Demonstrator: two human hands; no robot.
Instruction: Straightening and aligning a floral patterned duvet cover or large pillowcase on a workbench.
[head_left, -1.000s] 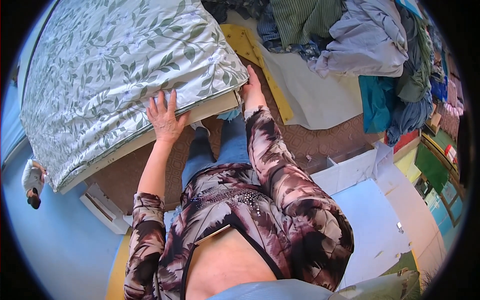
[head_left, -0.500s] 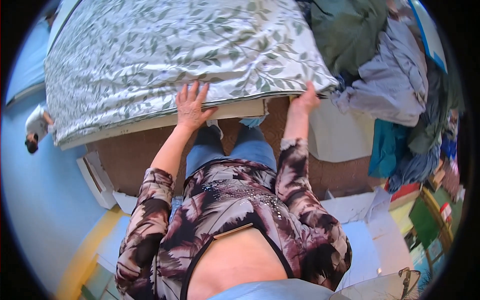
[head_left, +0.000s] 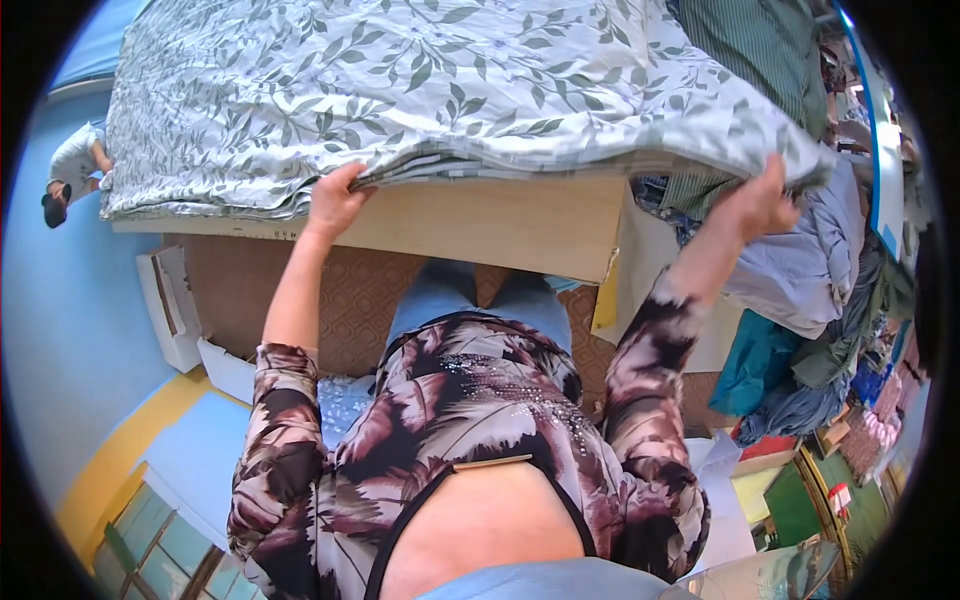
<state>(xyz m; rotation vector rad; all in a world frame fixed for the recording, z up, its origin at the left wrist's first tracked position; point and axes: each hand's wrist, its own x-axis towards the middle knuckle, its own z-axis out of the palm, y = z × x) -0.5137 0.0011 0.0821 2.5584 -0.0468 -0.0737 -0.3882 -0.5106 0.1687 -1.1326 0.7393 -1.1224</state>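
A white fabric with grey-green leaf print (head_left: 400, 80) lies in several layers over a light wooden table (head_left: 500, 225). My left hand (head_left: 338, 200) grips the near edge of the layers, left of the middle. Farther right, my right hand (head_left: 758, 203) is closed on the fabric's right corner, lifted and pulled out past the table's end; its fingers are slightly blurred. Between the two hands the stacked edge is raised off the tabletop in a wavy line, so a strip of bare wood shows.
A person (head_left: 78, 165) in a white top stands at the far left end, touching the fabric. Piled cloth, grey (head_left: 810, 250), striped green (head_left: 760, 60) and teal (head_left: 750, 365), lies at the right. A white box (head_left: 168, 310) stands at lower left.
My right hand has moved right and lifted the fabric corner. My left hand has shifted left and closed from flat to gripping the edge. More of the table shows.
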